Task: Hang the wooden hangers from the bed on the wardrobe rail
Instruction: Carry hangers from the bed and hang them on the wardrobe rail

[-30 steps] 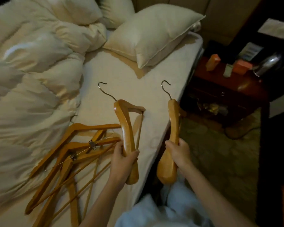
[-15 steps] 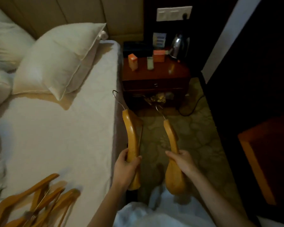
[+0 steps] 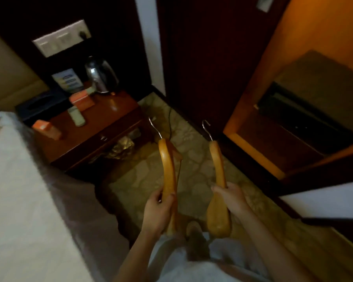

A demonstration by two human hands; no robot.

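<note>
Two hangers in transit, bed to wardrobe.
Your left grip [image 3: 158, 212] clenches one hanger [image 3: 168, 176], right grip [image 3: 231, 197] the other [image 3: 217, 171], over the floor; hooks may snag the nightstand [image 3: 102, 129].

A dark red wooden bedside table [image 3: 118, 112] stands on pale stone-patterned flooring [image 3: 194, 165], beside a white-sheeted bed [image 3: 22, 200]. A shiny metal kettle [image 3: 101, 75] sits on it below a white wall switch panel [image 3: 61, 38]. Warm orange light fills the open dark wooden cabinet [image 3: 293, 123] at right.
</note>
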